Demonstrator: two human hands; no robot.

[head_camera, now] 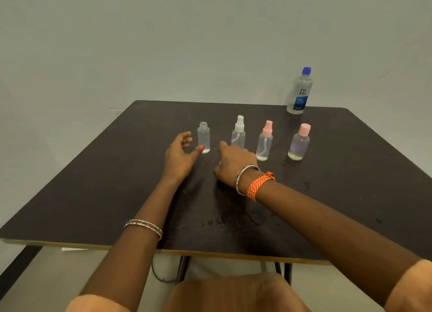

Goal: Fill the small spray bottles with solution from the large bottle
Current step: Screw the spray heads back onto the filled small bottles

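Observation:
Four small clear bottles stand in a row on the dark table (93, 195). The leftmost bottle (203, 137) has no cap. To its right are a white-topped spray bottle (238, 135), a pink-topped spray bottle (264, 143) and a rounder bottle with a pink cap (299, 146). The large bottle (300, 92), with a blue cap, stands upright at the table's far right corner. My left hand (180, 156) hovers beside the uncapped bottle, fingers loosely spread and thumb tip near its base. My right hand (233, 164) lies knuckles-up in front of the white spray bottle, its fingers curled under and hidden.
Spilled liquid and droplets (233, 218) wet the table between my forearms. A plain wall rises close behind the table. Black metal legs and a cable (163, 276) show under the near edge.

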